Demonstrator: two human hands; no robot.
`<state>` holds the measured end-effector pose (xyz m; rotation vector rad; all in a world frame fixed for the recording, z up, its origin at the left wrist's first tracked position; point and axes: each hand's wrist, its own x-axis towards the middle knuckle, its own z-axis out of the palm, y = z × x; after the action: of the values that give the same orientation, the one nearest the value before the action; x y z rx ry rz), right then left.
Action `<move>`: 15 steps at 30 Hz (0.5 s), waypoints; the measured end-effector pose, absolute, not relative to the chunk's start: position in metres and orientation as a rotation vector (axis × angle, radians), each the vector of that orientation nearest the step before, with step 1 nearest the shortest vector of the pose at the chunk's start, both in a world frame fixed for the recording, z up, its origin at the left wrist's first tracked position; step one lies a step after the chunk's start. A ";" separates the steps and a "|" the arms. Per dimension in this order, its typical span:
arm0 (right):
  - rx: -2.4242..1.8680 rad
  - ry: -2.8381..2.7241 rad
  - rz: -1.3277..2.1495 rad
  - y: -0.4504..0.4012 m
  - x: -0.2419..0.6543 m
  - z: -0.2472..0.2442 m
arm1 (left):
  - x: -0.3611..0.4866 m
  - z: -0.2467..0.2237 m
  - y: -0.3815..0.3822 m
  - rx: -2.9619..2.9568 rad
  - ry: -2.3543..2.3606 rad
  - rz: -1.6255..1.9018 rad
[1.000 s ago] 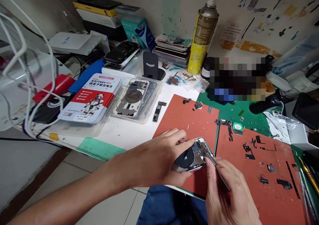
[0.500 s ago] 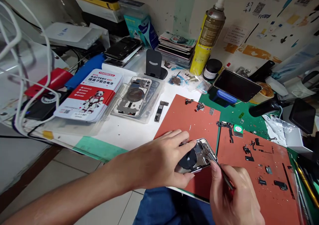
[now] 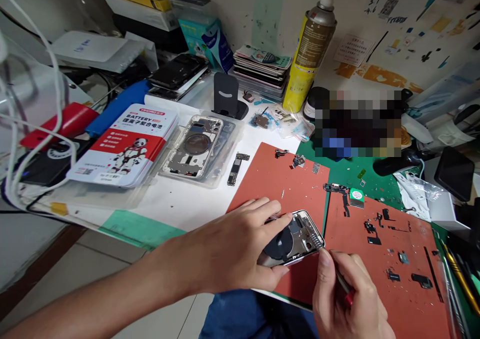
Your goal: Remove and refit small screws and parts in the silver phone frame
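Observation:
My left hand (image 3: 247,246) is closed over a phone housing (image 3: 300,250), with its fingers along the far edge and its thumb at the near edge. The housing lies tilted at the front of the red mat, its inside facing up, with a round black pad (image 3: 282,245) showing. My right hand (image 3: 348,291) grips a slim tool (image 3: 317,240) with a ridged silver front and a red rear part. The front of the tool reaches over the housing's right corner; I cannot make out its exact tip.
Small phone parts (image 3: 393,275) lie scattered on the right red mat (image 3: 375,299). A logic board (image 3: 237,169) and a second phone housing (image 3: 193,146) are beyond my left hand. A yellow spray can (image 3: 305,64) stands at the back. Tools (image 3: 459,269) line the right edge.
The view has shifted slightly, so the bench items sit further left. Both hands keep their grips, and the tool stays at the housing's corner. A patch at the back right is now pixelated.

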<state>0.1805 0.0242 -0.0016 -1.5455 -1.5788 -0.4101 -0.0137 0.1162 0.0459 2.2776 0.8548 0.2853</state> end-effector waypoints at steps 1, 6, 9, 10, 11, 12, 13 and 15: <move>-1.533 -1.569 -0.402 0.024 0.180 -0.001 | -0.014 0.046 0.116 2.277 0.854 0.296; -1.534 -1.585 -0.383 0.024 0.181 0.000 | -0.013 0.047 0.116 2.278 0.843 0.327; -1.518 -1.558 -0.348 0.025 0.181 0.000 | -0.013 0.046 0.116 2.277 0.846 0.308; -1.506 -1.579 -0.349 0.025 0.181 0.000 | -0.013 0.046 0.116 2.277 0.846 0.307; -1.509 -1.600 -0.354 0.025 0.181 0.000 | -0.013 0.046 0.116 2.275 0.845 0.304; -1.517 -1.615 -0.370 0.025 0.181 0.000 | -0.013 0.045 0.116 2.273 0.845 0.306; -1.524 -1.616 -0.396 0.026 0.181 -0.001 | -0.013 0.045 0.116 2.272 0.844 0.305; -1.532 -1.578 -0.410 0.026 0.180 -0.001 | -0.013 0.045 0.116 2.273 0.847 0.298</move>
<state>0.1800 0.0260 -0.0011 -1.5322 -1.5783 -0.4099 -0.0129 0.1164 0.0447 2.2735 0.8474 0.2982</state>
